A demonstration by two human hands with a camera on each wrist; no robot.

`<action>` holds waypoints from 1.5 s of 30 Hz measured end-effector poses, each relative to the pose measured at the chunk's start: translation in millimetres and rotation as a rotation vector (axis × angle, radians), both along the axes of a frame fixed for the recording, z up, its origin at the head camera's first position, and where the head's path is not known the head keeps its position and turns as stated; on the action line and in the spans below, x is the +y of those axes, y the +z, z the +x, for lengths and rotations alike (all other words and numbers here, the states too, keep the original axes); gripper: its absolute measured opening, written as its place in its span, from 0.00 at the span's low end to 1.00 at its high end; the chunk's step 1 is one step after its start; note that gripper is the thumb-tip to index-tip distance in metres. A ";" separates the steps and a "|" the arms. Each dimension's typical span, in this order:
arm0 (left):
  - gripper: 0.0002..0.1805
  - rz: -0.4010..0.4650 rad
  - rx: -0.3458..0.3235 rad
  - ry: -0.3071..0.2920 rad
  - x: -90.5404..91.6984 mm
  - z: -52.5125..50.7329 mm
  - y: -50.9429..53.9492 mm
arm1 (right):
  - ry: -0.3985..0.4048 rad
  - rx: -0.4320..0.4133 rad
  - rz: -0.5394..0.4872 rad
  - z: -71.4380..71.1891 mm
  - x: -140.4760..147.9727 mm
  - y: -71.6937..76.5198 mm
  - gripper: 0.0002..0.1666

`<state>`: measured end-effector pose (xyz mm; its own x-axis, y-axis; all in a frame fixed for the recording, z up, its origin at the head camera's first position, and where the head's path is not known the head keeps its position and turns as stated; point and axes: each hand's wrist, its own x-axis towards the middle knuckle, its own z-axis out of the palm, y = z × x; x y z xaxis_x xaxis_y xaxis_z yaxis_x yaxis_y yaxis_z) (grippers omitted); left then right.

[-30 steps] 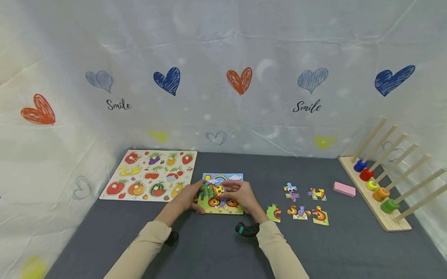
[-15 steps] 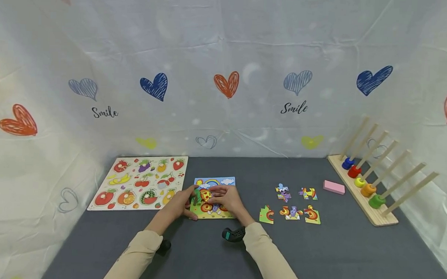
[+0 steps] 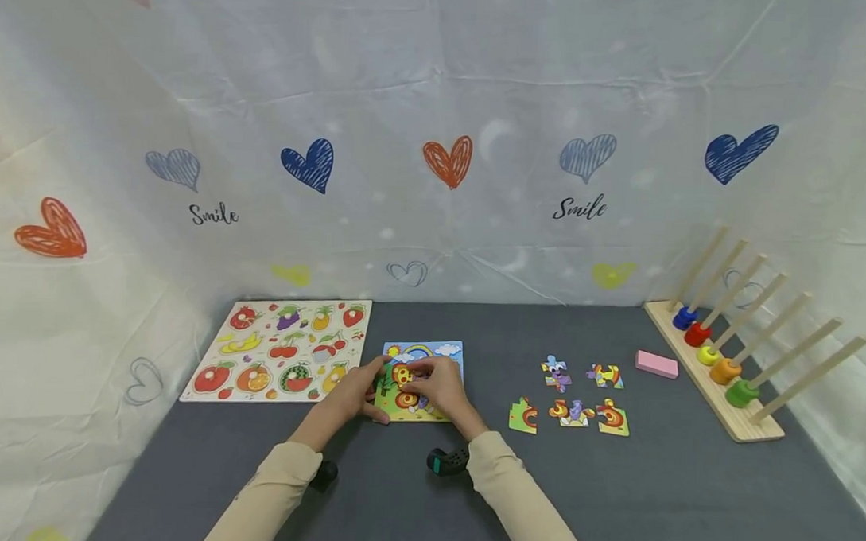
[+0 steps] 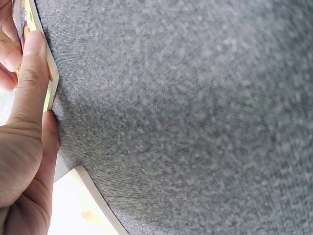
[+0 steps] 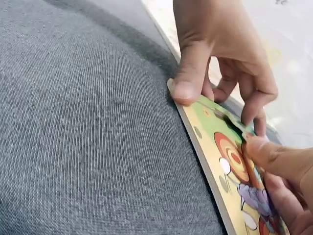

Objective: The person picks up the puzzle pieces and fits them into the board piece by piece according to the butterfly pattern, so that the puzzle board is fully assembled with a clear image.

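Observation:
A small picture puzzle board [image 3: 450,350] with a rainbow and a cartoon animal lies on the dark table in the head view. My left hand [image 3: 350,395] grips its left side, and in the right wrist view the thumb [image 5: 186,92] presses on the near corner. Over the board's left half, my right hand [image 3: 439,386] pinches a puzzle piece [image 3: 402,374] bearing a yellow animal face. In the right wrist view a piece edge stands slightly raised under the right fingertips [image 5: 256,146]. Fingers hide much of that piece.
Several loose puzzle pieces [image 3: 573,413] lie right of the board. Beyond them are a pink block [image 3: 656,364] and a wooden peg rack [image 3: 750,425] with coloured rings. A fruit board [image 3: 272,352] lies at the back left, before a hanging cloth [image 3: 382,86].
My right hand has shifted left across the board, its fingers now nearer the left hand. The left hand keeps its place at the board's side. The head view has swung slightly.

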<state>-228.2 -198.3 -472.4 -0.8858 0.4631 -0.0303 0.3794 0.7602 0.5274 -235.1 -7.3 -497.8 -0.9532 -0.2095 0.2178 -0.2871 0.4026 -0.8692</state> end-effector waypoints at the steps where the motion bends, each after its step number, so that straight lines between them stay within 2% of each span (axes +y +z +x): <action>1: 0.51 0.004 -0.001 0.002 0.2 -0.1 0.2 | 0.000 0.008 0.014 0.2 -0.2 0.9 0.16; 11: 0.50 0.006 0.008 0.015 2.1 0.2 3.2 | 0.023 0.056 0.052 -1.6 1.2 2.8 0.17; 14: 0.49 0.015 0.023 0.003 1.5 1.1 4.5 | 0.030 0.078 0.054 -2.1 1.8 3.3 0.17; 22: 0.39 0.054 0.061 -0.029 0.2 1.1 4.4 | 0.047 0.075 0.044 -4.1 1.2 2.8 0.17; 31: 0.40 0.032 0.044 -0.024 0.6 0.9 2.4 | 0.034 0.054 0.025 -0.4 1.6 3.0 0.20; 38: 0.40 0.027 0.045 -0.034 1.5 1.7 3.3 | 0.050 0.113 0.015 -3.0 1.6 -0.9 0.17; 45: 0.39 0.058 0.047 -0.047 0.1 3.4 2.4 | 0.063 0.065 -0.024 -5.1 2.7 -4.1 0.16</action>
<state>-224.8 -198.2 -470.0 -0.8626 0.5043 0.0394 0.4398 0.7093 0.5509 -240.2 -4.6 -501.9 -0.9220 -0.2625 0.2845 -0.3673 0.3614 -0.8570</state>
